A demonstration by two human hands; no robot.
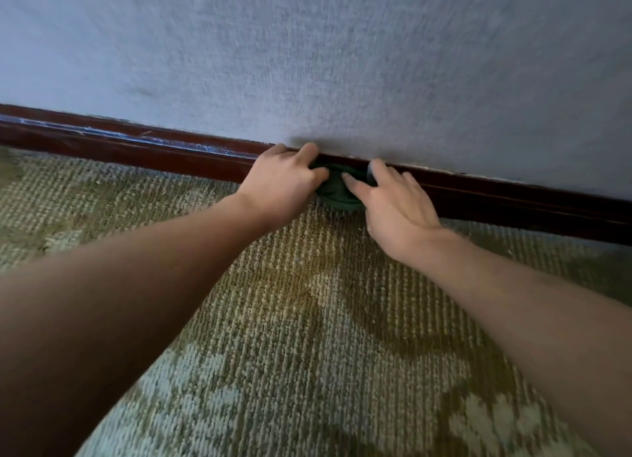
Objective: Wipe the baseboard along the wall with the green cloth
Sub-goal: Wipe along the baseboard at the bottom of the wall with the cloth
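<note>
A dark red-brown baseboard [143, 149] runs along the foot of the wall, sloping down to the right. A bunched dark green cloth [337, 191] sits against it at the centre, touching the carpet. My left hand [285, 183] grips the cloth's left side with curled fingers, its fingertips up at the baseboard's top edge. My right hand [393, 203] lies on the cloth's right side, fingers fairly straight, thumb and index pressing into the fabric. Most of the cloth is hidden behind both hands.
A pale blue-grey textured wall [342, 56] rises above the baseboard. A woven carpet [307, 320] in olive and pale green patterns covers the floor. Scuffed pale streaks mark the baseboard's top at the left [102, 133].
</note>
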